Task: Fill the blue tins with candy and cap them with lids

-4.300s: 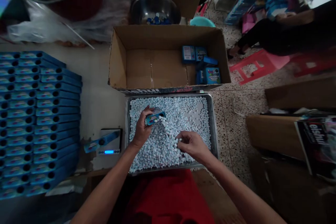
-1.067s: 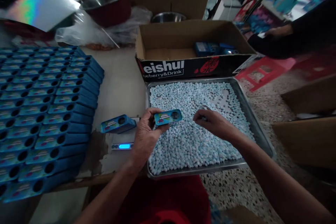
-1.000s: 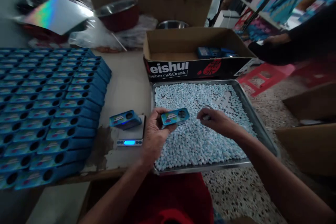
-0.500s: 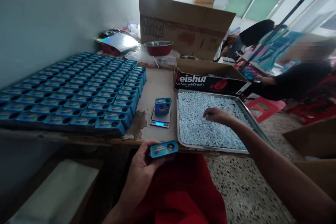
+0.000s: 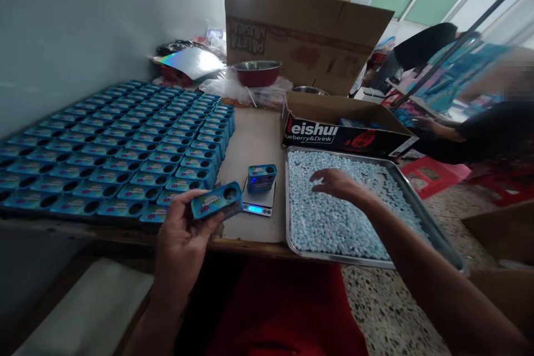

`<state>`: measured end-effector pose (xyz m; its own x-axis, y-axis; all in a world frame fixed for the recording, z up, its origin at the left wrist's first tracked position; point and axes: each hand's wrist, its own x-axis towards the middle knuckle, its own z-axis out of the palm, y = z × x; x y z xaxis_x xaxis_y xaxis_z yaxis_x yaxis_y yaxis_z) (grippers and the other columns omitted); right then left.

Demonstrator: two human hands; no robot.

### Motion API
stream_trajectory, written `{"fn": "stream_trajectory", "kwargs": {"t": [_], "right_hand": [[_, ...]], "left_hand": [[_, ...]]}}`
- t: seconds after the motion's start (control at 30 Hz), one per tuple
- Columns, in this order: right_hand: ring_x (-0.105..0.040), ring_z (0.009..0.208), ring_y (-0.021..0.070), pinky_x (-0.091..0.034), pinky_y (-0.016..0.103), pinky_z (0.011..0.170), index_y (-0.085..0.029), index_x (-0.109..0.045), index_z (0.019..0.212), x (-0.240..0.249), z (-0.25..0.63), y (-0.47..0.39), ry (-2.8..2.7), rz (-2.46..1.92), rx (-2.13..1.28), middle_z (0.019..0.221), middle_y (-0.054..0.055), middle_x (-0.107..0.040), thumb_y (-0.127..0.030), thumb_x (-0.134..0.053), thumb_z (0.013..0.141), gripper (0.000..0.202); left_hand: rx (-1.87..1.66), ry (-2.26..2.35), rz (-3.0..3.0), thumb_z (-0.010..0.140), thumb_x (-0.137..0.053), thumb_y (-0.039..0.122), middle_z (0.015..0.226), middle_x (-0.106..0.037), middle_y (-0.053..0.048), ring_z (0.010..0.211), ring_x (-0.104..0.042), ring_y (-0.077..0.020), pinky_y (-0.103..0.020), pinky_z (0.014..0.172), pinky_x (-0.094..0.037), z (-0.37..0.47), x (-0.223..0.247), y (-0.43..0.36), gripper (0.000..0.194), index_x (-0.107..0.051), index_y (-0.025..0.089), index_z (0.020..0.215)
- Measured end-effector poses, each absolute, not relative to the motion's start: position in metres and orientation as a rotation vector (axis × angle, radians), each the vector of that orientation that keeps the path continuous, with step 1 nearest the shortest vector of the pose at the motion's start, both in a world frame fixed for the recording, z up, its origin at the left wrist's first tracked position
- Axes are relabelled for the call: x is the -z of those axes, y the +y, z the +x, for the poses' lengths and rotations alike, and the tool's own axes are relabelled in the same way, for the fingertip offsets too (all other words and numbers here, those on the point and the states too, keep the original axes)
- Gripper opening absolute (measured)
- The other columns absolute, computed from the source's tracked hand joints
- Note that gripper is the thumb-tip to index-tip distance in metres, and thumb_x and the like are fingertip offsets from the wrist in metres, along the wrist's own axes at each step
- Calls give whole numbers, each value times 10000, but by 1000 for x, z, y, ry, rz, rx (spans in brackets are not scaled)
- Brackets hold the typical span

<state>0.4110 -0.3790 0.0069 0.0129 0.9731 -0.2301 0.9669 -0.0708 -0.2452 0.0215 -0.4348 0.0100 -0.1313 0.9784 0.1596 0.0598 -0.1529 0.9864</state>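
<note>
Clock read from my left hand, twelve straight ahead.

Left hand (image 5: 181,239): closed around a blue box (image 5: 217,200), fingers along the far side, thumb along the near. Box tilted, label and dark round hole turned up. In my view its right end overlaps the scale's edge; cannot tell whether they touch.

Right hand (image 5: 337,184): at three o'clock, above the candies (image 5: 334,231), palm down. Fingers loosely bent, thumb and forefinger parted. Underside hidden; cannot tell if a candy sits in there.

Just beside my held box, at three, the scale (image 5: 257,211), display lit blue. On its plate a second box (image 5: 262,179), upright, hole up.

Past the scale, also at three: metal tray (image 5: 342,258), pale blue and white candies spread over most of it.

From ten to twelve: packed rows of blue boxes (image 5: 137,156), holes up, filling the left part of the table (image 5: 256,128).

Two o'clock: open carton (image 5: 311,132) behind the tray, a few blue boxes partly visible inside.

One o'clock, farther off: red bowl (image 5: 258,75) beside clear plastic, tall cardboard (image 5: 308,33) standing behind.

Three, far out: red stool (image 5: 434,175), a dark-sleeved person (image 5: 488,128) near it, blurred.
</note>
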Motion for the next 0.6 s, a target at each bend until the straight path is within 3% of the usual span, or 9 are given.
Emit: {"fn": "stream_trajectory", "kwargs": {"t": [0.23,0.33,0.47,0.6], "right_hand": [[-700,885,196,-580,332,756,-243,-648,1270,-2,382,-366,-1861,-1611,-753,1122,75,-712,-379,-749,839,463],[-682,902,183,-573,311,741,-227,-625,1276,1,367,-351,-1907,-1457,-732,1157,75,-680,-270,-735,825,466],[-644,1034,237,-525,388,890,-218,-661,1218,9,370,-343,-2221,-1620,-474,1181,89,-678,-107,-648,815,418],[-610,1112,306,-484,440,944,-210,-656,1239,29,390,-367,-2442,-1851,-384,1195,127,-679,-271,-695,883,364]], "left_hand": [[-1434,1277,1337,761,-830,333,1100,-662,10,972,-651,-178,-292,895,-536,35,-13,-399,469,-608,270,1169],[-1359,1300,1300,762,-819,343,1050,-674,10,938,-657,-176,-288,861,-549,37,-1,-401,447,-608,252,1146],[-1286,1335,1366,794,-790,344,1040,-694,0,938,-676,-178,-294,870,-557,40,5,-405,410,-603,239,1144],[-1222,1279,1516,837,-754,297,1168,-703,-31,1081,-677,-207,-328,970,-542,37,4,-405,312,-634,236,1118]]}}
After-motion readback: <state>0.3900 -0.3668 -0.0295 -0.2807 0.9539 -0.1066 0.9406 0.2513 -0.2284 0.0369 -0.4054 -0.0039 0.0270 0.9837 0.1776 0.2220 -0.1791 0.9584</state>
